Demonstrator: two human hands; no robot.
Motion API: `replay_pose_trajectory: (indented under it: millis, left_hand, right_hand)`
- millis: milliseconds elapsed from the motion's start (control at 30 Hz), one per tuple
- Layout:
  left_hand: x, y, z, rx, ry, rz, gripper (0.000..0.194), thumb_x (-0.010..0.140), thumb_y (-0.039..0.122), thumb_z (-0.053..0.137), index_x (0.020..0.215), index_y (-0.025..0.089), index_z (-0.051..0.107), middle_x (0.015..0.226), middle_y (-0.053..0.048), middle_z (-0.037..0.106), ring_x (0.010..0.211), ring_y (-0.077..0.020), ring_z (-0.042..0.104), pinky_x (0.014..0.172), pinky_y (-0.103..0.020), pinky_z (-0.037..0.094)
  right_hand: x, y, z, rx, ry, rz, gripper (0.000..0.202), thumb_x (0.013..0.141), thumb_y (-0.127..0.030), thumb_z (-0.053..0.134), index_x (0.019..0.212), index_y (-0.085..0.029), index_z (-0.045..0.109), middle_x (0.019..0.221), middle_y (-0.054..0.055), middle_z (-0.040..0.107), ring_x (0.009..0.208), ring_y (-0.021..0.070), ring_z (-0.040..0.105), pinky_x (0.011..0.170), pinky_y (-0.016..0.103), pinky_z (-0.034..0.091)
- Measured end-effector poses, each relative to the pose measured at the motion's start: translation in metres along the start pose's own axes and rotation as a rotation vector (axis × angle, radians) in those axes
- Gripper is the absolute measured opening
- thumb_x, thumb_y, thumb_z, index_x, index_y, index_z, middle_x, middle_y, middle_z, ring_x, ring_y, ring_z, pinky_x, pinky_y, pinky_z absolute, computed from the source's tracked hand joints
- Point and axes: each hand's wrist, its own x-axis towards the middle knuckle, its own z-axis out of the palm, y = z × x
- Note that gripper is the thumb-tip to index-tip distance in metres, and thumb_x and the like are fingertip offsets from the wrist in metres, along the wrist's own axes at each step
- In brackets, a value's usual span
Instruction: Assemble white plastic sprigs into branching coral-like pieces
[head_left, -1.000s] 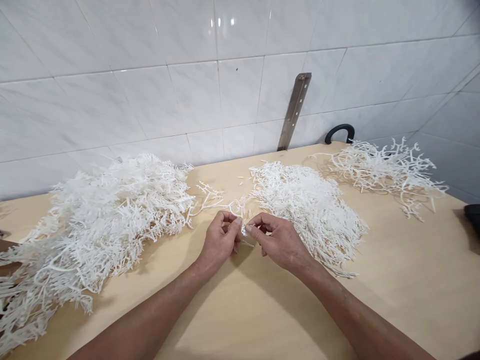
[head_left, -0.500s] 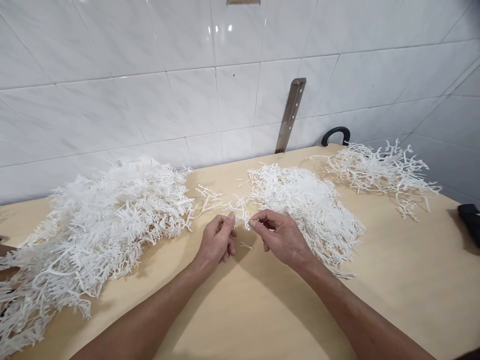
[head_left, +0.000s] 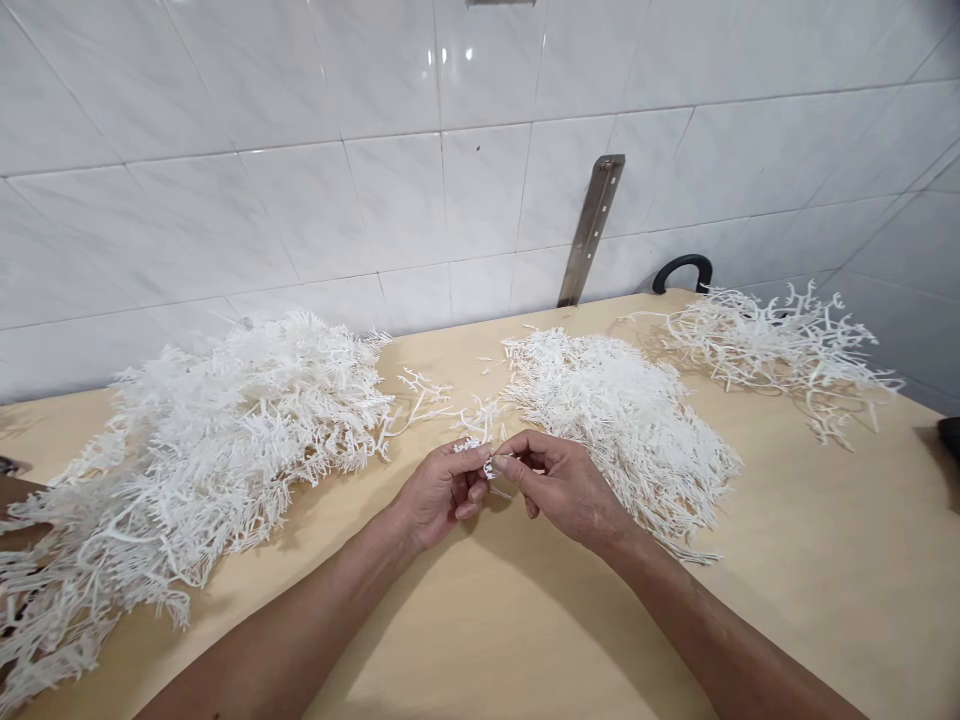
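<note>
My left hand (head_left: 448, 487) is closed at the middle of the table, thumb and fingers pinching a small white branched piece (head_left: 472, 445). Fingertips of my right hand (head_left: 555, 483) meet the same piece from the right and pinch its end. The two hands nearly touch. Just behind them lie loose white branched strands (head_left: 420, 395). A large heap of white branched pieces (head_left: 247, 430) spreads to the left. Beside my right hand sits a flatter pile of thin white pieces (head_left: 622, 420).
Thicker white branches (head_left: 780, 345) lie tangled at the back right, by a black curved handle (head_left: 682, 268). A metal strip (head_left: 592, 230) stands against the tiled wall. Part of another person's arm (head_left: 22, 510) shows at the left edge, and a dark object (head_left: 951, 436) at the right.
My left hand has turned and moved slightly down and right, closer to my right hand. The branched piece now sits lower, between the fingertips. The view has shifted slightly.
</note>
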Motion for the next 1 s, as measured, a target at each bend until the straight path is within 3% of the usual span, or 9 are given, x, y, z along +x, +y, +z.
replay_pose_trajectory:
  millis: [367,600,1000]
  left_hand:
    - [0.0005,-0.0012,-0.0008,0.097,0.054,0.061,0.043,0.072,0.051,0.077,0.064,0.016,0.053,0.045,0.004,0.046,0.036,-0.0040,0.031,0.036,-0.020,0.017]
    - [0.0017,-0.0038,-0.0006,0.090,0.043,0.042,0.046,0.067,0.054,0.080,0.066,0.015,0.056,0.045,0.005,0.044,0.037,-0.0036,0.029,0.035,-0.019,0.017]
    - [-0.0008,-0.0085,0.0043,0.168,0.130,0.099,0.048,0.070,0.056,0.078,0.062,0.016,0.052,0.045,0.006,0.044,0.037,-0.0038,0.030,0.037,-0.020,0.017]
  right_hand:
    - [-0.0026,0.0024,-0.0024,-0.154,-0.023,0.022,0.021,0.090,-0.039,0.059,0.081,-0.021,0.064,0.072,-0.002,0.064,0.049,0.0089,0.051,0.046,0.023,0.044]
    - [-0.0046,0.0023,-0.0006,-0.175,0.007,0.015,0.017,0.089,-0.035,0.061,0.098,-0.022,0.066,0.076,0.000,0.069,0.062,0.0134,0.061,0.053,0.024,0.049]
    - [-0.0027,0.0014,0.0008,-0.308,0.085,-0.100,0.017,0.090,-0.033,0.058,0.083,-0.022,0.069,0.082,0.005,0.068,0.070,0.0174,0.061,0.054,0.027,0.050]
